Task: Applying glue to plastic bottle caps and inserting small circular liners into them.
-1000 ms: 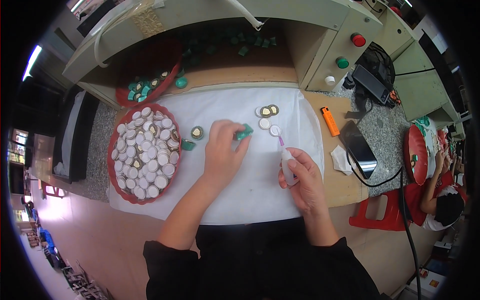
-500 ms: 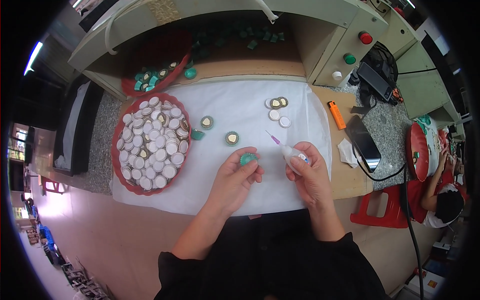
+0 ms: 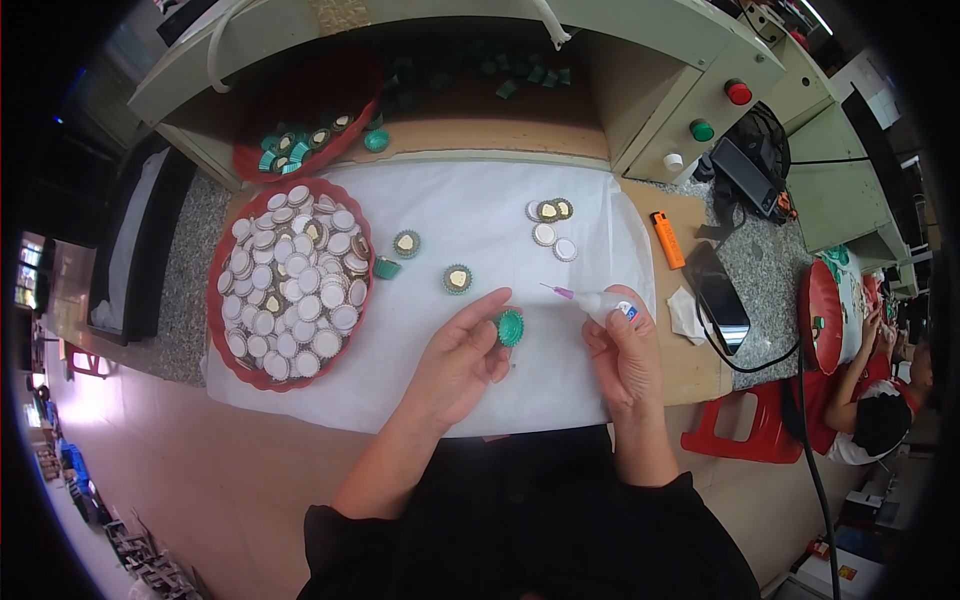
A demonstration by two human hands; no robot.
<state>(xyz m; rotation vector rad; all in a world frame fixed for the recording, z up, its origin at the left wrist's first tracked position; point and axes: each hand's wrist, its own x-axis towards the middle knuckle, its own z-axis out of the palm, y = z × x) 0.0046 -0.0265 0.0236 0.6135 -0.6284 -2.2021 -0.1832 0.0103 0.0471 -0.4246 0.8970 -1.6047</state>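
From the head camera I look down on a bench covered with a white sheet [image 3: 470, 215]. My left hand [image 3: 455, 360] rests on the sheet near its front edge, fingers curled, pinching a small green fluted cap [image 3: 510, 327] between thumb and fingertips; the cap sits just above the sheet, at the middle of the work area. My right hand [image 3: 625, 355] is closed around a small white glue bottle [image 3: 605, 305] whose thin needle tip with a pink hub points left toward the green cap; tip and cap are near each other but I see a gap between them.

To the left, partly on the sheet, stands a red round tray [image 3: 222, 262] heaped with white-lined caps [image 3: 290, 285]. Between the tray and my left hand lie three loose caps [image 3: 457, 279], two showing gold centres, one green lying on its side. Toward the far right of the sheet sits a small cluster of four more caps [image 3: 550, 222]. Behind the sheet a second red tray [image 3: 300, 135] holds green caps under a beige machine housing [image 3: 660, 70] with a red and a green button. Right of the sheet I see an orange lighter [image 3: 668, 239] and a dark phone [image 3: 722, 298] with a cable. At the far right another person [image 3: 880, 400] sits by a red stool [image 3: 745, 430].
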